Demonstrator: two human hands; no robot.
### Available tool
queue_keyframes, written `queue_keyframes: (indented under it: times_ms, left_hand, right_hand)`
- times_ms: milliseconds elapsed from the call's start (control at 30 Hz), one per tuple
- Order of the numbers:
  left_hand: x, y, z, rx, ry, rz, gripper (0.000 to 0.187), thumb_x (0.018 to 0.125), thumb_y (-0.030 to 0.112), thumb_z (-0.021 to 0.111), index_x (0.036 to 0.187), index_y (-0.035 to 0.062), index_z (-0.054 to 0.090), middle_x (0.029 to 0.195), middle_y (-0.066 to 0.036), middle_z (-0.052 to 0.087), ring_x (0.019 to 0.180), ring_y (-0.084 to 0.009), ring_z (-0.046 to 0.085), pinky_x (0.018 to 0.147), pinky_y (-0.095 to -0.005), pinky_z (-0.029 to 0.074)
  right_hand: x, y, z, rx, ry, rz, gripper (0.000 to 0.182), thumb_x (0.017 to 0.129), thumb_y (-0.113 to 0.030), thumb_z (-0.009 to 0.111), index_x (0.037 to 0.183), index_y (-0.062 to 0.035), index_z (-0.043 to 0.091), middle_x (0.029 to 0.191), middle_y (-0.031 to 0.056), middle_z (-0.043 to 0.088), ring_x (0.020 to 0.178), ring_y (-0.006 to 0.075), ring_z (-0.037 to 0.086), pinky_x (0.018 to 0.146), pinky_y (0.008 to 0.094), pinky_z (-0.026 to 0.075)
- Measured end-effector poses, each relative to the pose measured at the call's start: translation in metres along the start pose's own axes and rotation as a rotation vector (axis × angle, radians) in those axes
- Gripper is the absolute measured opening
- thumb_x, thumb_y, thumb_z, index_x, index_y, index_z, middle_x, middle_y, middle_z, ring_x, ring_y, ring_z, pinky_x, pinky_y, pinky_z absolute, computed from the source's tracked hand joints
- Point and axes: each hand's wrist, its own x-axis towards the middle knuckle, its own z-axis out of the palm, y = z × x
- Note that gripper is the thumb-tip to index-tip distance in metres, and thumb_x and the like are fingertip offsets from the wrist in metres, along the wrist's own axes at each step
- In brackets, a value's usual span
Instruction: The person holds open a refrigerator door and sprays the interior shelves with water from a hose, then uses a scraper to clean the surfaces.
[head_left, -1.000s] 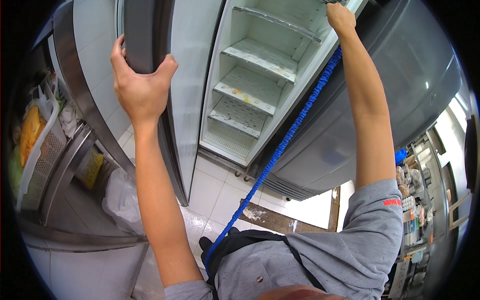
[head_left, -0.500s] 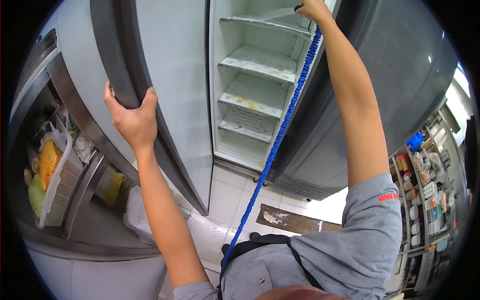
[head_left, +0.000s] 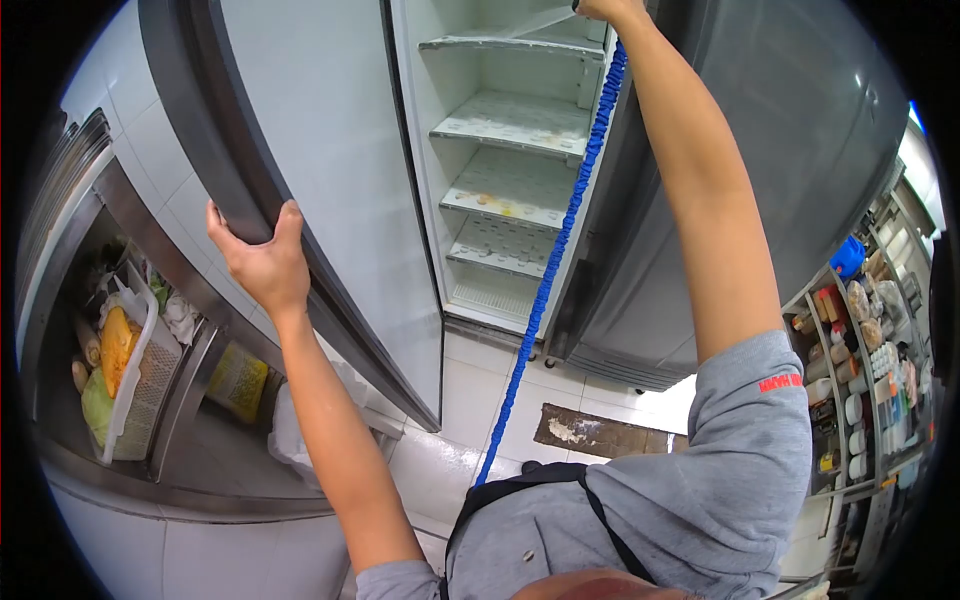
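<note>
My left hand (head_left: 266, 266) is wrapped around the dark edge of an open fridge door (head_left: 330, 130), thumb on one side and fingers on the other. At the top of the view my right hand (head_left: 614, 10) is closed on the black nozzle (head_left: 578, 6) of a hose, partly cut off by the frame. A spray of water (head_left: 545, 20) fans left from it over the upper shelf (head_left: 500, 43). The crinkled blue hose (head_left: 560, 250) hangs from that hand toward my body. Inside the fridge, several perforated shelves look wet; one lower shelf (head_left: 500, 195) has yellowish stains.
At left, a steel sink unit holds a white basket (head_left: 150, 390) of vegetables and a yellow sponge-like packet (head_left: 238, 380). A grey appliance door (head_left: 760, 170) stands right. Stocked shelves (head_left: 860, 360) line the far right. A brown strip (head_left: 600, 432) lies on the wet tiled floor.
The view has shifted slightly, and the fridge door edge and my left hand sit a little lower in it. My right hand has moved slightly up and left with the nozzle, still spraying.
</note>
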Motion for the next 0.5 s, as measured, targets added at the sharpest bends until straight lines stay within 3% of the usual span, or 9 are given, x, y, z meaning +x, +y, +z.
queue_keyframes:
  times_ms: [33, 100, 233, 300, 500]
  left_hand:
    - [-0.001, 0.003, 0.000, -0.001, -0.004, 0.001, 0.080, 0.078, 0.016, 0.081, 0.144, -0.0060, 0.040, 0.126, -0.017, 0.064, 0.106, -0.0232, 0.066, 0.097, -0.0342, 0.051]
    - [-0.003, 0.010, 0.000, -0.094, -0.034, -0.072, 0.082, 0.083, 0.022, 0.082, 0.145, -0.0090, 0.039, 0.136, -0.022, 0.055, 0.122, -0.0273, 0.057, 0.109, -0.0359, 0.042]
    - [-0.004, 0.009, 0.003, -0.085, -0.021, -0.050, 0.082, 0.082, 0.022, 0.082, 0.145, -0.0083, 0.040, 0.136, -0.022, 0.055, 0.121, -0.0268, 0.057, 0.108, -0.0359, 0.042]
    - [-0.004, 0.007, 0.004, -0.044, -0.006, -0.024, 0.081, 0.078, 0.017, 0.081, 0.144, -0.0055, 0.040, 0.125, -0.018, 0.064, 0.106, -0.0244, 0.066, 0.096, -0.0350, 0.051]
    - [-0.006, 0.011, 0.007, -0.037, 0.004, -0.009, 0.080, 0.078, 0.016, 0.081, 0.143, -0.0051, 0.040, 0.122, -0.016, 0.065, 0.103, -0.0236, 0.067, 0.095, -0.0346, 0.052]
  right_hand:
    - [0.011, 0.011, 0.007, -0.071, -0.007, -0.022, 0.020, 0.081, -0.012, 0.066, 0.093, 0.0005, 0.077, 0.097, 0.0261, 0.073, 0.094, 0.0411, 0.072, 0.081, 0.0477, 0.058]
    - [0.021, 0.025, 0.011, -0.144, -0.014, -0.044, 0.020, 0.083, -0.010, 0.063, 0.093, 0.0011, 0.076, 0.098, 0.0258, 0.073, 0.095, 0.0408, 0.072, 0.081, 0.0479, 0.058]
    - [0.027, 0.035, 0.006, -0.252, 0.055, -0.034, 0.023, 0.086, -0.011, 0.059, 0.096, -0.0024, 0.077, 0.104, 0.0213, 0.075, 0.098, 0.0362, 0.073, 0.080, 0.0472, 0.059]
    - [0.029, 0.038, 0.002, -0.288, 0.087, -0.037, 0.024, 0.087, -0.011, 0.058, 0.097, -0.0034, 0.078, 0.106, 0.0199, 0.075, 0.099, 0.0349, 0.074, 0.080, 0.0469, 0.059]
    - [0.037, 0.036, -0.010, -0.362, -0.031, -0.040, 0.024, 0.089, -0.012, 0.058, 0.100, -0.0058, 0.078, 0.108, 0.0169, 0.076, 0.102, 0.0329, 0.074, 0.081, 0.0458, 0.059]
